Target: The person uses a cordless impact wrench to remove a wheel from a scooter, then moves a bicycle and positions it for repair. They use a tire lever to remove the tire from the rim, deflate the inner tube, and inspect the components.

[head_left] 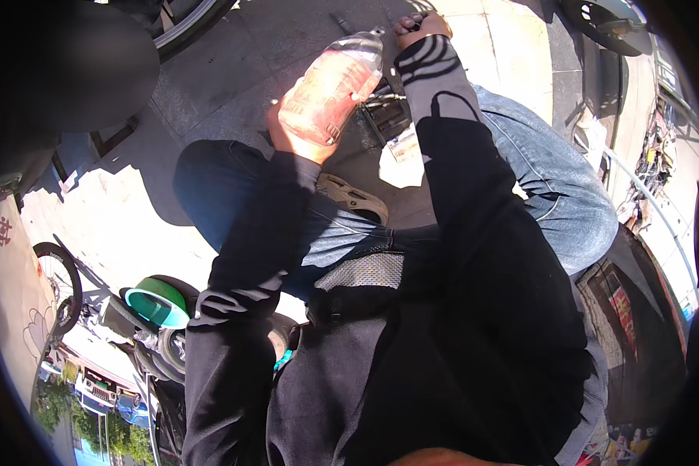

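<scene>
My left hand is wrapped round a clear plastic bottle with pinkish-red contents, held tilted with its dark upper end toward the top right. My right hand, just right of the bottle's upper end, has its fingers curled round something dark that I cannot make out. A dark metal frame and a pale piece like paper lie below, between my arms, partly hidden. A light-coloured shoe shows under my left forearm.
A bicycle wheel is at the upper left, beside a large dark blurred shape. A green basin, tyres and another wheel stand at lower left. A dark curved object is at upper right; a pale pipe runs down the right.
</scene>
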`<state>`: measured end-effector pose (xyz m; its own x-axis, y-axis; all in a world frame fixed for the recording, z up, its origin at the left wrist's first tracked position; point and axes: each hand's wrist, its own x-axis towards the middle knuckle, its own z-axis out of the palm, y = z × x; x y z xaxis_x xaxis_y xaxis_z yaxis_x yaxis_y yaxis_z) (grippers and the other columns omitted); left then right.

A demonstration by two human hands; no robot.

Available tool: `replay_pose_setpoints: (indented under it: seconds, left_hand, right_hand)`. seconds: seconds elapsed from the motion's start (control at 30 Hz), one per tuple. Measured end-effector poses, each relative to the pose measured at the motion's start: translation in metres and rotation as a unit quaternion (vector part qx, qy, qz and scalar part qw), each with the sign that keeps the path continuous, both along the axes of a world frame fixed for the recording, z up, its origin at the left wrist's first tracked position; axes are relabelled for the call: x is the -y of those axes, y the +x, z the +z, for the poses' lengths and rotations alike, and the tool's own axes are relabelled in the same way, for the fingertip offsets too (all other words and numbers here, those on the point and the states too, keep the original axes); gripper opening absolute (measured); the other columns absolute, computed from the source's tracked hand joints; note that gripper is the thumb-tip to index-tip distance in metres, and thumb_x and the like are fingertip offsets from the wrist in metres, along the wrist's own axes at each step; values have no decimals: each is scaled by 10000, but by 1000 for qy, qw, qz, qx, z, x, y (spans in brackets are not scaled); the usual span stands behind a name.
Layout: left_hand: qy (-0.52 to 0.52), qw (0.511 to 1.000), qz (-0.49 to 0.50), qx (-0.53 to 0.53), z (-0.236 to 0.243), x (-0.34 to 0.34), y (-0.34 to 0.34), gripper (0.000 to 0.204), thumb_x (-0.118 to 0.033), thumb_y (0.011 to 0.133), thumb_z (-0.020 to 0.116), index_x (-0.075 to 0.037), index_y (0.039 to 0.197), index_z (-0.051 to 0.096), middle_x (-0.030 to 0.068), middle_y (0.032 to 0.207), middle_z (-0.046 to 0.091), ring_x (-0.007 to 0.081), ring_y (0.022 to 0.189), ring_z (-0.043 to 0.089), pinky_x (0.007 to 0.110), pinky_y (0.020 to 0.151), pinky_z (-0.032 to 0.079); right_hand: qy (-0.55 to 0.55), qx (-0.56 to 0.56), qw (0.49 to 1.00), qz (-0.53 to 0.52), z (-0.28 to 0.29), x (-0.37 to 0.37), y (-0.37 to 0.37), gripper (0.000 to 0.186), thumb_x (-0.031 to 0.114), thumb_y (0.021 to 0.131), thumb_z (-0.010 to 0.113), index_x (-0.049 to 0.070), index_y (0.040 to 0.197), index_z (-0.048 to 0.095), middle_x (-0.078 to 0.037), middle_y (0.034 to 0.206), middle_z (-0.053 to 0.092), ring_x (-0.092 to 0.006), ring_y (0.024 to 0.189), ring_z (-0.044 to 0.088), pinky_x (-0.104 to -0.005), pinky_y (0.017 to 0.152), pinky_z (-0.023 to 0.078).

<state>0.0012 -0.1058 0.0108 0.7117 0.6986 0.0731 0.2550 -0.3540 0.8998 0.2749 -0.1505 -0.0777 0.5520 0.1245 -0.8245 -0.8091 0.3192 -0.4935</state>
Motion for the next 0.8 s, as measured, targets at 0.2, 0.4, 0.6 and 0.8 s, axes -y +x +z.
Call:
replay_pose_setpoints:
  seconds: [0.2, 0.4, 0.6, 0.8]
  left_hand:
    - [-153, 982, 106, 24, 11, -15, -1, 403, -81, 901, 726, -9, 1276, 597, 109, 1163, 661, 225, 1044, 649, 338, 882, 535]
    - [-257, 902, 309, 157, 24, -39, -10, 205, -132, 942, 665, -21, 1105, 607, 61, 843, 618, 108, 544, 513, 259, 500, 439]
    - [-278, 884, 351, 137, 23, -53, -30, 184, -137, 946, 663, -44, 1094, 606, 30, 730, 571, 116, 559, 510, 282, 556, 468]
    - [-287, 907, 305, 32, 4, -24, -46, 327, -101, 836, 813, -25, 1089, 620, 45, 1023, 676, 135, 883, 660, 302, 766, 532]
  right_hand:
    - [-471, 518, 209, 683, -93, 162, -19, 239, 239, 956, 548, 43, 986, 681, -158, 802, 719, -290, 716, 710, -409, 625, 564]
    - [-520, 346, 209, 753, -67, 135, -56, 143, 203, 890, 597, 84, 942, 658, -99, 862, 702, -255, 729, 716, -381, 608, 554]
    - [-468, 481, 349, 654, -32, 1, -73, 413, 281, 933, 616, 121, 1306, 539, -160, 1170, 676, -360, 1045, 691, -483, 850, 571]
    - [-367, 484, 268, 748, -85, -56, -86, 596, 177, 934, 633, 221, 1489, 420, -198, 1296, 609, -390, 1122, 647, -511, 903, 555]
